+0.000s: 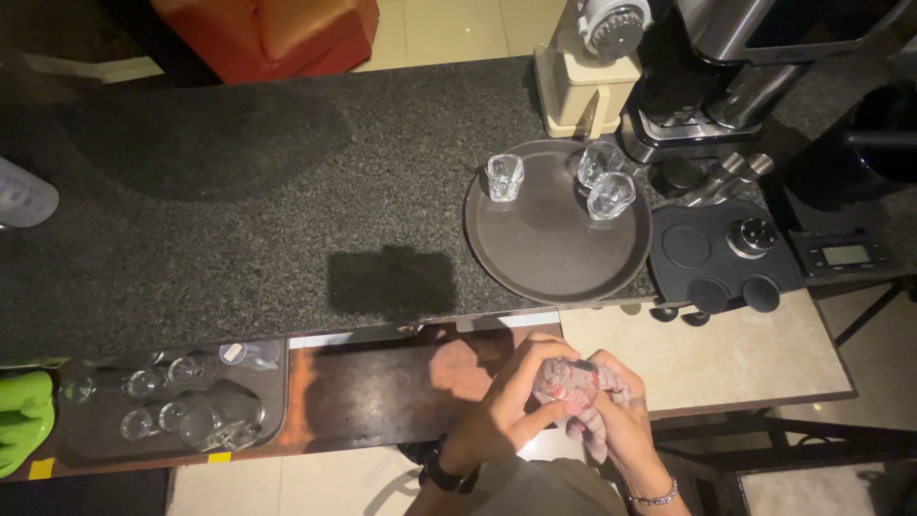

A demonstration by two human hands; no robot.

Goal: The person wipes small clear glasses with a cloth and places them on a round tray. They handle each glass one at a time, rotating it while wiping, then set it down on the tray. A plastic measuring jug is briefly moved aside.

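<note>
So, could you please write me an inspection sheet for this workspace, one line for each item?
Surface: dark speckled stone counter, with a lower brown shelf in front.
Job's things: a striped cloth wrapped around something small, which I cannot identify.
Clutter: round brown tray carrying three small glasses; rectangular tray of glasses at lower left; green object at the left edge.
Hands: left hand and right hand both grip the cloth.
Cables: nothing seen.
Surroundings: coffee machine, cream grinder, black mat, small scale, orange seat.
</note>
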